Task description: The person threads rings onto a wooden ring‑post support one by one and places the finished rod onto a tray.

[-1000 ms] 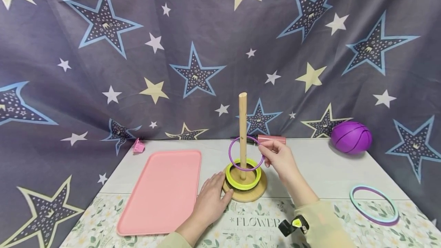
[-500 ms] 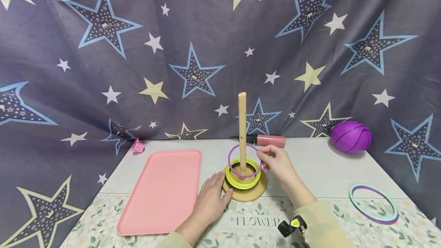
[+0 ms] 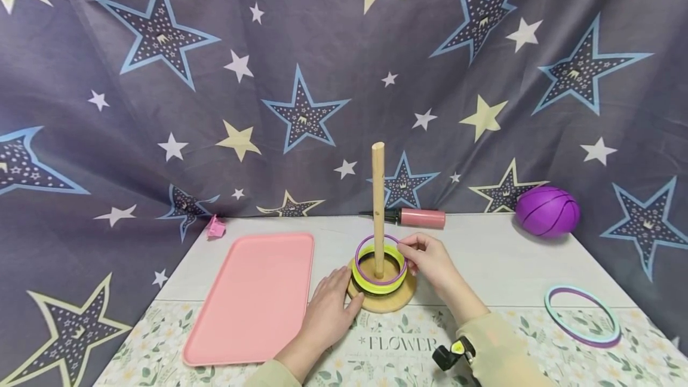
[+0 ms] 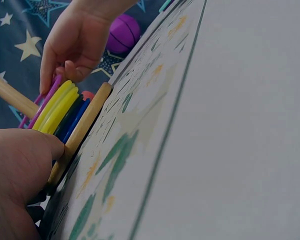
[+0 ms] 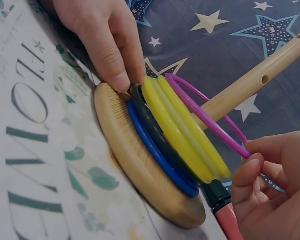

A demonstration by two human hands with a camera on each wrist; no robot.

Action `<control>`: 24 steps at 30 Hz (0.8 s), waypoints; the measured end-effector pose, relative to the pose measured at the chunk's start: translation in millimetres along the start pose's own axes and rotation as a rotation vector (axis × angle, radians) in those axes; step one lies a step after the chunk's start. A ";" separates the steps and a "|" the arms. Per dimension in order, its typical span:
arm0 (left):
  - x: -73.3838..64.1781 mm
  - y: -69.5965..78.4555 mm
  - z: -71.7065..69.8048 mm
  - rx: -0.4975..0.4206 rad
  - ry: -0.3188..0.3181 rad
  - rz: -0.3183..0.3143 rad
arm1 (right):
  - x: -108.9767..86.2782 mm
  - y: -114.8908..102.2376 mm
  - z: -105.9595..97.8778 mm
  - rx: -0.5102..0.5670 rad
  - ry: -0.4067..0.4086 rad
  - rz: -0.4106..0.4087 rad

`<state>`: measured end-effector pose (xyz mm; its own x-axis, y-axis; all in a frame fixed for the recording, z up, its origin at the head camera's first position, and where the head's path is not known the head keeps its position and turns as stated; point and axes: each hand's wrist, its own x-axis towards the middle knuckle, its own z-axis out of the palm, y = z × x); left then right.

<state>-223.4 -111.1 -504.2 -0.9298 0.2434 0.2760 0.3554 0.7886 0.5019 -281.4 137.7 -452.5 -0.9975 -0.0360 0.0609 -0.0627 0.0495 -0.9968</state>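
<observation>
A wooden peg (image 3: pixel 378 196) rises from a round wooden base (image 3: pixel 383 304). Blue (image 5: pixel 160 152), dark (image 5: pixel 162 135) and yellow rings (image 5: pixel 185 135) are stacked around it on the base. Between thumb and fingertips my right hand (image 3: pixel 430 258) pinches the purple ring (image 5: pixel 215 125), which encircles the peg just above the stack. That ring is tilted in the right wrist view: its far side meets the top yellow ring, its held side is raised. My left hand (image 3: pixel 330 312) rests against the left side of the base, fingers fairly straight, thumb at the base's edge.
Left of the peg lies a pink tray (image 3: pixel 249 297). At the right, a light blue ring (image 3: pixel 610 315) lies over a purple ring (image 3: pixel 591 340). Behind are a pink hand pump (image 3: pixel 421 218), a purple ball (image 3: pixel 548 212) and a small pink object (image 3: pixel 216 227).
My right hand has lowered the purple ring along the peg, from well above the stack to its top yellow ring. My left hand has stayed at the base.
</observation>
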 end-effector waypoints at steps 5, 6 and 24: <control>0.2 -0.7 1.3 0.001 0.005 0.004 | -0.5 4.7 0.9 -0.020 0.003 0.001; 0.1 -0.8 1.7 0.001 0.006 0.004 | -0.4 5.8 1.0 -0.023 0.001 0.002; 0.6 1.2 1.8 0.001 0.007 -0.011 | 1.3 16.4 0.7 -0.025 -0.016 0.001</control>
<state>-223.6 -109.0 -504.9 -0.9328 0.2308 0.2767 0.3453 0.7919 0.5037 -283.7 137.7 -468.8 -0.9969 -0.0514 0.0592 -0.0629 0.0747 -0.9952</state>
